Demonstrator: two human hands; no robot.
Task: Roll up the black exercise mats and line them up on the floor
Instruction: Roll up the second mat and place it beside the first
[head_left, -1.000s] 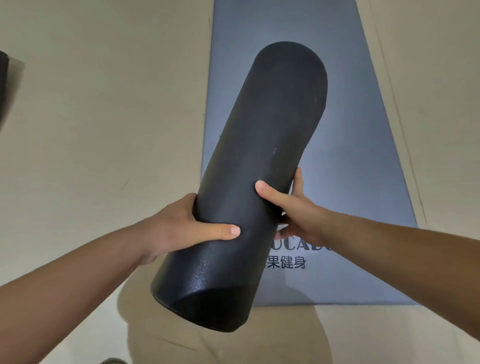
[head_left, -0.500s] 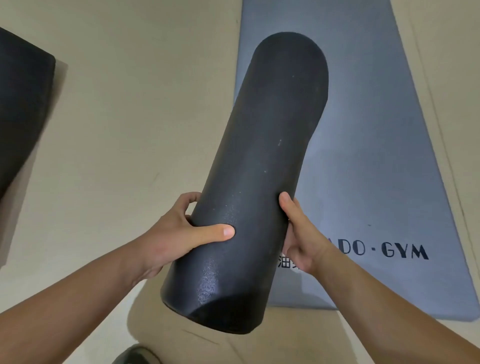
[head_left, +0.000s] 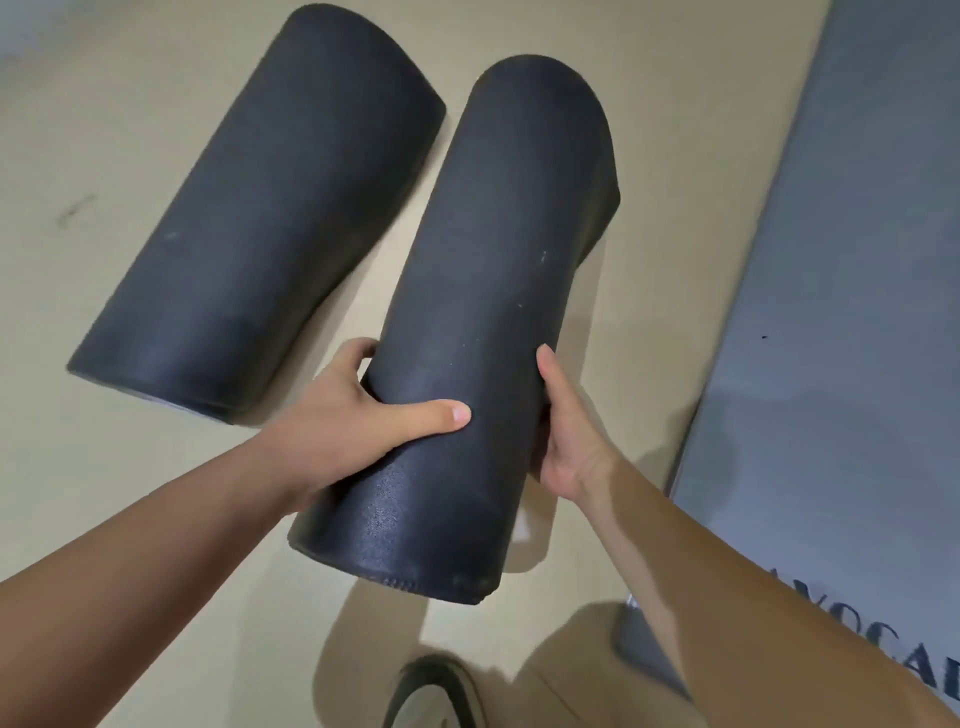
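And we've swung left! A moment back the rolled mat (head_left: 483, 322) in our hands hung over the grey mat (head_left: 841, 312); now that grey sheet has slid off to the right edge of view and a second rolled mat (head_left: 260, 223) has come fully into sight, lying on the floor (head_left: 104, 104). Our roll sits just beside it, nearly parallel, with a narrow strip of floor between them. We'd say the rolling is finished for this one and we're at the lining-up step.

The grip hasn't let go. The left hand (head_left: 337, 431) clasps the roll's near part, thumb laid across the top, fingers tucked round the side. The right hand (head_left: 566, 441) clamps the opposite flank, thumb pointing up along it. The near end is off the floor, shadow beneath; whether the far end touches, we can't tell.

Both rolls are thick black cylinders, matte, with a fine pebbled grain and a few pale specks. The grey mat lies flat and smooth, with lettering cut off by the frame. The floor is plain beige and hard-looking, with one dark scuff.
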